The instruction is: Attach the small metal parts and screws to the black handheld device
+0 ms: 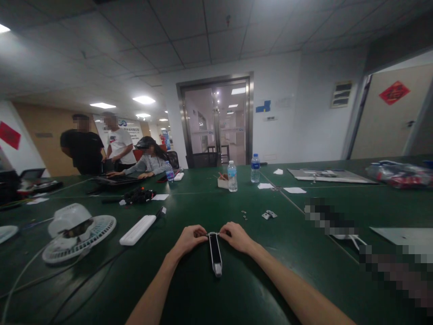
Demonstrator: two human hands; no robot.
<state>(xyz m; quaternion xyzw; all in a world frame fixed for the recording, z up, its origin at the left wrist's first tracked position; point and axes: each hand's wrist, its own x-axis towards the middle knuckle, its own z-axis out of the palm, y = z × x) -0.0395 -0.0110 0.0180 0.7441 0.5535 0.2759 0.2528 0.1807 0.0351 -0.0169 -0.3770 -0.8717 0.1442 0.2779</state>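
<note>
A slim elongated device [215, 253] with a black face and a silver-white rim lies lengthwise before me on the green table, its tapered grey end towards me. Across its far end runs a small thin light-coloured piece [213, 234]. My left hand [192, 238] pinches the left end of that piece between closed fingertips. At the right end my right hand [236, 235] does the same, fingers curled inward. Whether the thin piece is joined to the device I cannot tell. Beyond the hands lie several small metal plates [269, 215] and tiny metal bits [244, 215].
A white power strip [138, 229] and an opened white fan-like housing [74, 232] with cables lie left. Water bottles [232, 176] and a small box [223, 181] stand ahead. A flat panel [331, 176] is at right. People [149, 158] are at the far left.
</note>
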